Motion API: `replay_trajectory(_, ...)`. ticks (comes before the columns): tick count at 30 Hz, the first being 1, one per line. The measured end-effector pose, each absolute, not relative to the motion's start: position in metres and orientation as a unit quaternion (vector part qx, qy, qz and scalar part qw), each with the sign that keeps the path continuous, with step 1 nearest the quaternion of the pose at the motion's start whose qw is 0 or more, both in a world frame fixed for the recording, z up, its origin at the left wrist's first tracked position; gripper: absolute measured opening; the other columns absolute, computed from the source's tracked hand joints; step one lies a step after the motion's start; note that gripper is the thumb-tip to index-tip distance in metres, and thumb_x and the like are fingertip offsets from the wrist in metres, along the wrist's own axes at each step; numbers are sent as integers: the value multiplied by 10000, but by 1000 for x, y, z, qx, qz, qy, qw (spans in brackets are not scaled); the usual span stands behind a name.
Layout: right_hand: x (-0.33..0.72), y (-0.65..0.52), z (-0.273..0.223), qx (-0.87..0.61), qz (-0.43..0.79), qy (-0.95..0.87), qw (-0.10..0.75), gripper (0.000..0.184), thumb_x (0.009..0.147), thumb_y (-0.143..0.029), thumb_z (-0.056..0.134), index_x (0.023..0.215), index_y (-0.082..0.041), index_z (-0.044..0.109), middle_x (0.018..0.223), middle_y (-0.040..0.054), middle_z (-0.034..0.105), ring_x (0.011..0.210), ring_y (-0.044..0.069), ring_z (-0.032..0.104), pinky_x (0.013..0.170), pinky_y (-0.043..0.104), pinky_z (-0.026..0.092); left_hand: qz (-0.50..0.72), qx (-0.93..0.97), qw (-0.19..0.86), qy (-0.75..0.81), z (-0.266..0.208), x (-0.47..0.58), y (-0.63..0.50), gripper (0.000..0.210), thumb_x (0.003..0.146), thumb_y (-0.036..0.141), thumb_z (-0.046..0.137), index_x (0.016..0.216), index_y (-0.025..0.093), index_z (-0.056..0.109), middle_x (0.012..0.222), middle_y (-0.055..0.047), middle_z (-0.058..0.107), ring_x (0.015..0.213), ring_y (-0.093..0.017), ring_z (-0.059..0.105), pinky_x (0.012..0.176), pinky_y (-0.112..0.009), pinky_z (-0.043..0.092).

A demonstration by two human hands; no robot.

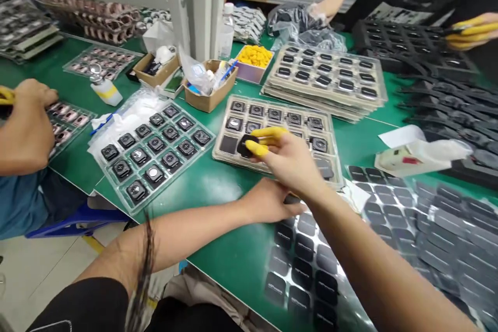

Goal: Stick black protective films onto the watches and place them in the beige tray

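Note:
My right hand (290,158), with yellow finger cots on its fingertips, pinches a small black watch body (246,146) just above a clear tray (336,158). Similar dark watch bodies (275,114) sit in that tray's pockets, and one front pocket shows a flat dark grey square (227,144). Beneath my right forearm, my left hand (268,199) rests at the top edge of a sheet of black rounded-square stickers (301,272). Its thumb points right over the sheet; the other fingers are mostly hidden.
Left lies another tray (134,210) of watch bodies. Stacked trays (324,70), a box of yellow finger cots (254,57), cardboard boxes (208,98) and a white bottle (412,158) stand around. More sticker sheets (447,228) lie right. Co-workers' hands (33,98) show at left and upper right.

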State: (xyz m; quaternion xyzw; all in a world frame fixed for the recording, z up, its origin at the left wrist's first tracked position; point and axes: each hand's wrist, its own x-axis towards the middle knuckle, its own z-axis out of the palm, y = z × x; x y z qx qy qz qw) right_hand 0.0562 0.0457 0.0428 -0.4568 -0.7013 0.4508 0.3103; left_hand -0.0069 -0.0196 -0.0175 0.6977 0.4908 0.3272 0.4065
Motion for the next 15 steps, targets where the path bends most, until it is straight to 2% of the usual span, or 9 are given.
replay_trajectory(3, 11, 69, 48, -470, 239, -832, 171, 225, 823, -348, 749, 1003, -214, 772, 942, 94, 751, 897, 293, 713, 857, 459, 556, 304, 722, 394, 481, -17, -8, -20, 287, 871, 333, 655, 1042, 107, 701, 965, -121, 778, 883, -284, 729, 744, -341, 559)
replay_trajectory(5, -4, 83, 49, -485, 127, -855, 131, 273, 896, -386, 663, 1056, -198, 779, 1037, 158, 729, 1013, 346, 690, 897, 487, 521, 296, 731, 395, 471, -17, -10, -19, 269, 892, 340, 624, 1008, 111, 703, 950, -118, 778, 874, -286, 730, 732, -337, 547)
replay_trajectory(7, -12, 95, 48, -513, 84, -848, 105, 370, 944, -424, 588, 1119, -148, 761, 1124, 224, 692, 1057, 367, 679, 891, 486, 515, 295, 738, 393, 462, -16, -12, -19, 240, 900, 337, 609, 964, 127, 705, 938, -108, 778, 873, -290, 734, 727, -336, 538)
replay_trajectory(9, -18, 108, 45, -537, 92, -835, 73, 388, 927, -432, 620, 1092, -107, 753, 1123, 245, 690, 1048, 363, 684, 888, 464, 519, 289, 742, 388, 464, -16, -13, -18, 215, 893, 335, 606, 890, 141, 698, 893, -99, 775, 840, -296, 735, 697, -335, 529)
replay_trajectory(11, -25, 117, 43, -554, 143, -817, 68, 321, 853, -400, 730, 989, -110, 752, 1018, 201, 724, 1000, 342, 696, 882, 440, 528, 282, 741, 387, 470, -15, -13, -18, 225, 887, 344, 602, 820, 146, 687, 852, -98, 772, 809, -300, 736, 666, -335, 520)
replay_trajectory(13, -26, 122, 43, -562, 247, -780, 122, 289, 749, -374, 835, 879, -139, 729, 866, 123, 735, 895, 302, 708, 830, 419, 554, 279, 738, 392, 473, -14, -13, -18, 232, 885, 344, 602, 800, 146, 688, 860, -98, 779, 814, -298, 739, 671, -337, 524)
replay_trajectory(15, -17, 116, 47, -543, 391, -705, 235, 366, 647, -387, 902, 841, -160, 691, 787, 64, 719, 782, 252, 709, 741, 393, 585, 281, 730, 403, 476, -12, -13, -19, 210, 882, 321, 605, 829, 146, 709, 902, -94, 791, 851, -287, 746, 719, -339, 542)
